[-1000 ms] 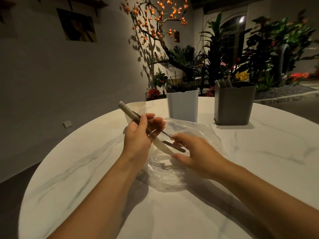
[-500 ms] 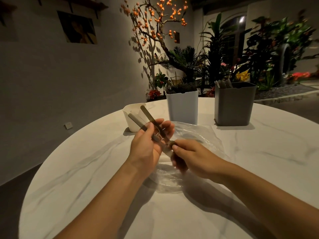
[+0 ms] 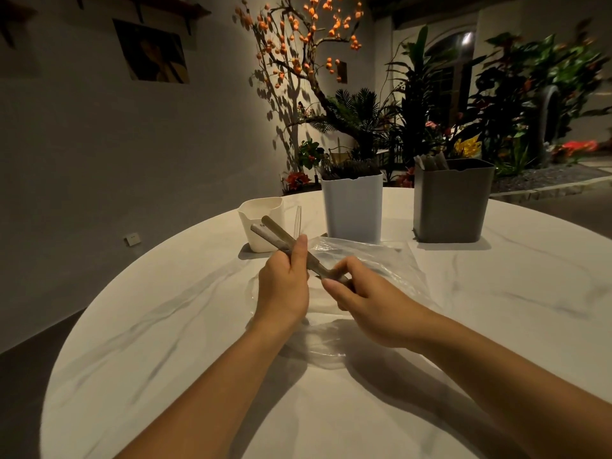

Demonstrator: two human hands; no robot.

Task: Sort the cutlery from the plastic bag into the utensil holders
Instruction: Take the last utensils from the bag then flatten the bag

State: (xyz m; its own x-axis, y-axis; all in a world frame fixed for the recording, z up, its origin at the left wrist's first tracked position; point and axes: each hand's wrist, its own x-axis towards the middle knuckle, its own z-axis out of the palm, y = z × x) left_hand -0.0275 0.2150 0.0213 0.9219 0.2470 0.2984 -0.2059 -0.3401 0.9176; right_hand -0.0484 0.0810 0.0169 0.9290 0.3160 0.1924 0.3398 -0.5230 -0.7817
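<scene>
Left hand (image 3: 284,286) gripped two cutlery handles (image 3: 281,235) above the bag (image 3: 381,260); a second earlier it held one. Right hand (image 3: 367,303) pinched their lower ends. Both pieces were out, near the cream holder (image 3: 256,223), unsorted.

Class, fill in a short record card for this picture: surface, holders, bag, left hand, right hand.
surface: round white marble table
holders: cream holder, white holder, grey holder, all upright at the far side
bag: clear plastic bag, lying under the hands
left hand: grips two cutlery handles
right hand: pinches the lower end of that cutlery
</scene>
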